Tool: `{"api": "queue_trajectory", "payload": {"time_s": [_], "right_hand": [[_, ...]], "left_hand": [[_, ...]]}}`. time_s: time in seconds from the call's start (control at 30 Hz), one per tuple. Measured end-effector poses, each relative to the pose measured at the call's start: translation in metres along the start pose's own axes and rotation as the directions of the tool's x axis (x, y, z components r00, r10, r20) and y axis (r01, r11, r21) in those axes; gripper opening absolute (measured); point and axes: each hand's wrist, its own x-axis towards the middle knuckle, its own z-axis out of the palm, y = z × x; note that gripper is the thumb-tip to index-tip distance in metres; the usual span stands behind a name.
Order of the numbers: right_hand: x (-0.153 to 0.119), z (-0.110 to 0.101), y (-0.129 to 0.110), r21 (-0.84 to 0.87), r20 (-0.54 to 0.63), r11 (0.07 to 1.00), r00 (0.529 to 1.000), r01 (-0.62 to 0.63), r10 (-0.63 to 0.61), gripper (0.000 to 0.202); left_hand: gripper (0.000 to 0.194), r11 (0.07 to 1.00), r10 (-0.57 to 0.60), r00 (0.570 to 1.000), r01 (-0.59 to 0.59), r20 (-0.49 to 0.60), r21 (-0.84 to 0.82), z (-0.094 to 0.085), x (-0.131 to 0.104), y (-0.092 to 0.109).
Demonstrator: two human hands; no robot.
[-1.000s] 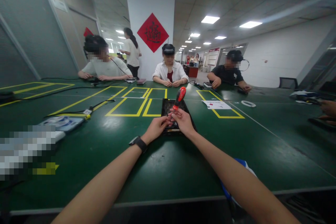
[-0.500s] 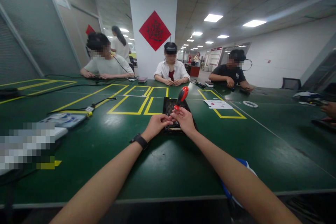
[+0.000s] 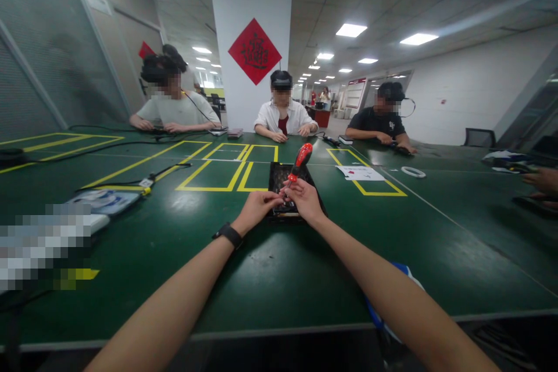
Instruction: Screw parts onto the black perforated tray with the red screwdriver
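Observation:
My right hand point(image 3: 302, 200) is closed around the lower end of a red and black screwdriver point(image 3: 300, 159), whose handle sticks up and leans slightly to the right. Close beside it, my left hand point(image 3: 258, 208) pinches thumb and fingers together near the screwdriver's tip; whatever lies between them is too small to make out. Under both hands a black tray-like case point(image 3: 314, 200) rests on the green table, its inside partly covered by my fingers. A dark band sits on my left wrist.
Yellow tape outlines point(image 3: 209, 189) mark the green table point(image 3: 261, 279). A white paper point(image 3: 360, 173) and a white ring point(image 3: 413, 172) lie to the right. At left are a flat packet point(image 3: 107, 200) and cables. Several people sit around the table; a blue and white item point(image 3: 374, 311) lies by my right forearm.
The screwdriver's handle has turned a little, showing more red, and both hands stay over the black case. Across the table, the middle person's hands have moved apart. The view has shifted slightly.

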Motion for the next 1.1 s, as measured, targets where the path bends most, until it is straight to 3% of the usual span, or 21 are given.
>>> {"api": "queue_trajectory", "payload": {"time_s": [0.2, 0.43, 0.67, 0.93, 1.1], "right_hand": [[-0.0010, 0.0024, -0.0010, -0.018, -0.022, 1.000, 1.000, 0.003, -0.003, 0.029], [0.0002, 0.0026, -0.0001, -0.036, -0.046, 0.999, 0.998, 0.028, -0.030, 0.028], [0.0011, 0.0011, -0.0009, 0.028, 0.015, 0.999, 1.000, -0.019, 0.019, 0.025], [0.0025, -0.0009, 0.0042, 0.010, -0.036, 1.000, 0.999, 0.005, -0.005, 0.025], [0.0001, 0.0010, -0.0001, -0.038, -0.044, 0.999, 0.999, 0.028, -0.030, 0.026]], "left_hand": [[0.030, 1.000, -0.013, 0.999, 0.014, -0.048, 0.013, 0.0017, -0.0021, 0.0038], [0.028, 0.999, 0.014, 0.998, -0.012, 0.060, -0.035, 0.0029, 0.0008, -0.0006], [0.026, 0.997, 0.074, 0.992, -0.071, 0.106, -0.030, -0.0006, 0.0017, 0.0002], [0.031, 0.989, -0.052, 0.999, 0.053, 0.014, -0.137, 0.0020, -0.0001, -0.0038], [0.030, 0.985, -0.067, 0.997, 0.072, 0.036, -0.156, 0.0043, -0.0001, -0.0018]]}}
